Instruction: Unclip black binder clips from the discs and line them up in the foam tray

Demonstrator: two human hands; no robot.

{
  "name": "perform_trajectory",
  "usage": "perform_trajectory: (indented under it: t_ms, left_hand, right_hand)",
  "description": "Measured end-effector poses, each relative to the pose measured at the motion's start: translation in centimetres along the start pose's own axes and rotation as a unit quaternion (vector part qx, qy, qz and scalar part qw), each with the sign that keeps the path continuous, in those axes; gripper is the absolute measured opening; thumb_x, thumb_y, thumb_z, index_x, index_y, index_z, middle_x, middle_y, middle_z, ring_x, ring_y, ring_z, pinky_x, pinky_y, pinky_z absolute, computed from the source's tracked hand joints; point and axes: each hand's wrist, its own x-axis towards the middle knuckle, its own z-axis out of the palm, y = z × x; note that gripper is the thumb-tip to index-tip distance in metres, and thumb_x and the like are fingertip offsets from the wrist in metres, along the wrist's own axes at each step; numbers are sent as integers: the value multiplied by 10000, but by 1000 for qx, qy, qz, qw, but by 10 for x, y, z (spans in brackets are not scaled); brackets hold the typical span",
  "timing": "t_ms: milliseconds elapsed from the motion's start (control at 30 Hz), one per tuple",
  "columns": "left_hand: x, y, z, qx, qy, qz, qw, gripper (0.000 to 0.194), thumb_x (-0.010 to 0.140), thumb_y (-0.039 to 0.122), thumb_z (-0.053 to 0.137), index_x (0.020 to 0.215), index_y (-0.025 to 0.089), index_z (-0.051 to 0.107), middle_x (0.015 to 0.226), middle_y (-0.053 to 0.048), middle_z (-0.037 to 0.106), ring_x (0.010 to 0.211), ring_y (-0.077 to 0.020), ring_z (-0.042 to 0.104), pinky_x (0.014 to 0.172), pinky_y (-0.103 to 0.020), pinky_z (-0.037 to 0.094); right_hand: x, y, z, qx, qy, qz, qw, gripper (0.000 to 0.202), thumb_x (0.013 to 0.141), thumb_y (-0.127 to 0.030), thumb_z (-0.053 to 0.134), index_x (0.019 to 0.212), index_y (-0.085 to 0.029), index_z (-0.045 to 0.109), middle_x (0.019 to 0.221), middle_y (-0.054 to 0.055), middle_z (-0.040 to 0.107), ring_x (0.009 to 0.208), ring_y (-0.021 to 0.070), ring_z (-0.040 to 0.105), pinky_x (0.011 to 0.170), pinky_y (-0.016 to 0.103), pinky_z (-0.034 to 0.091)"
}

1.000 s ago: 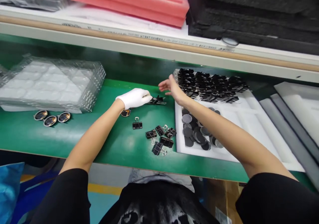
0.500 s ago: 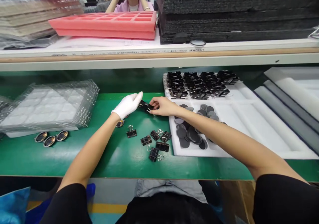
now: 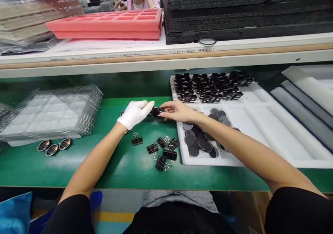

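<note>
My left hand (image 3: 137, 114), in a white glove, and my bare right hand (image 3: 175, 110) meet over the green table. Between them they hold a black binder-clip piece (image 3: 156, 112); fingers partly cover it, so its details are unclear. Several loose black binder clips (image 3: 170, 154) with silver handles lie below the hands, and one clip (image 3: 136, 141) sits apart to their left. Grey and black discs (image 3: 203, 142) are heaped in a white foam tray (image 3: 275, 159) under and beside my right forearm. Clipped black pieces (image 3: 208, 88) stand in rows behind them.
Clear plastic trays (image 3: 54, 112) are stacked at left, with round, shiny pieces (image 3: 52, 149) in front. Grey and white foam sheets (image 3: 309, 105) lie at right. A shelf (image 3: 111, 64) spans the back, holding red foam (image 3: 106, 29) and black foam (image 3: 234, 15). A person (image 3: 136, 1) is beyond.
Both hands have shifted slightly right, and the held piece is now turned more level between them. Across the shelf, the person has lowered one hand. The camera view has shifted a little.
</note>
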Motion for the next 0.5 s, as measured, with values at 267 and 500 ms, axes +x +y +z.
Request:
perform_trajectory:
  t_ms: [267,500]
  left_hand:
    - [-4,-5,4,32,-53,57,996,550,1068,470,206,1217,198,660,947,-60,768,876,-222,722,817,-339,522]
    - [6,-23,26,296,-60,149,942,529,1025,484,317,1138,238,771,1318,-138,745,1215,-387,690,1155,-645,369]
  right_hand:
    - [-57,-38,-38,-248,121,-43,960,186,948,-327,675,1092,-218,721,968,40,753,880,222,688,809,335,501]
    - [-171,24,-211,-356,280,-24,891,349,922,-422,630,1191,-222,726,1228,138,683,1223,327,595,1080,498,501]
